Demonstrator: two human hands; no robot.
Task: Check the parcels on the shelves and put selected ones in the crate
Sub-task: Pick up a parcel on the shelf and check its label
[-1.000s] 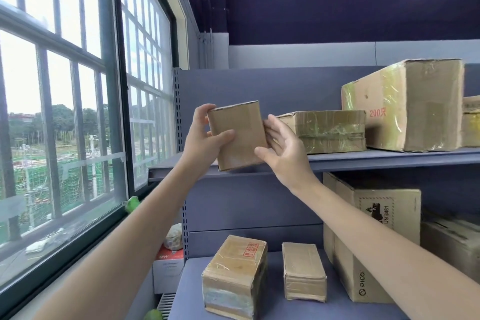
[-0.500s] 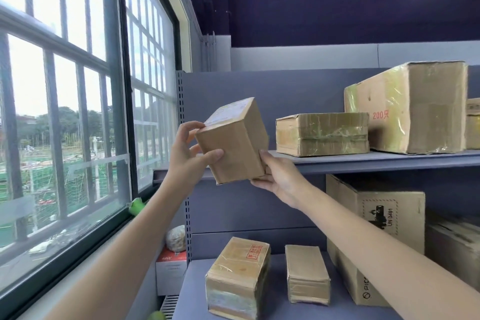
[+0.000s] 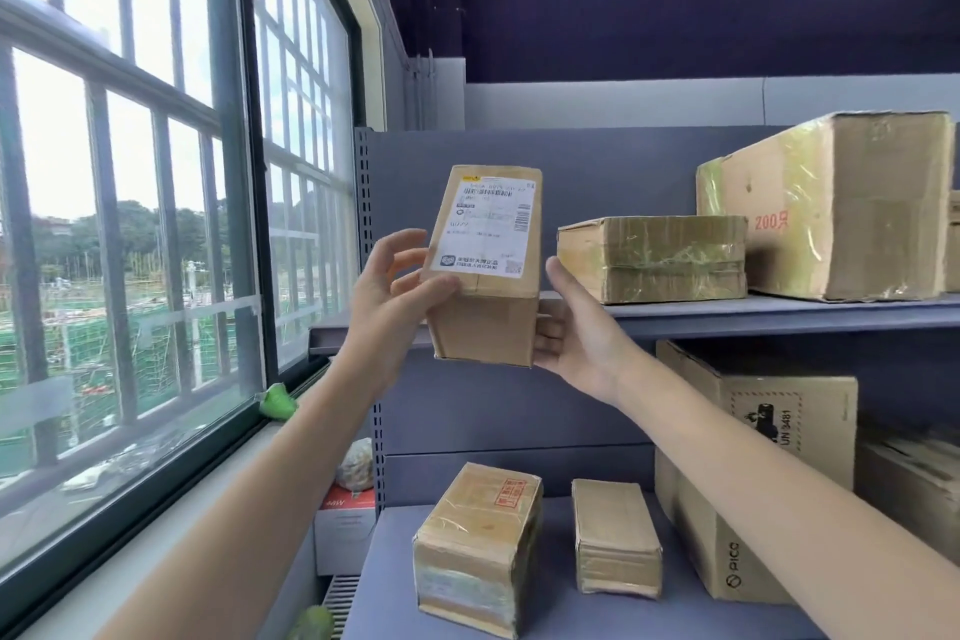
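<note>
A small brown cardboard parcel [image 3: 488,322] with a white shipping label on its upper face is held in the air in front of the upper shelf [image 3: 779,314]. My left hand [image 3: 395,296] grips its left side, thumb on the near edge below the label. On the parcel's right side, my right hand [image 3: 576,333] holds it with the thumb up along that side and the fingers curled behind. The label faces me. No crate is in view.
On the upper shelf sit a flat taped parcel [image 3: 654,257] and a large taped box [image 3: 841,203]. Two small parcels [image 3: 478,546] [image 3: 615,535] and a PICO box [image 3: 753,463] stand on the lower shelf [image 3: 395,587]. A barred window [image 3: 130,224] runs along the left.
Both hands have turned the parcel so its labelled face now points toward me. My right hand has shifted from under the parcel to its right side.
</note>
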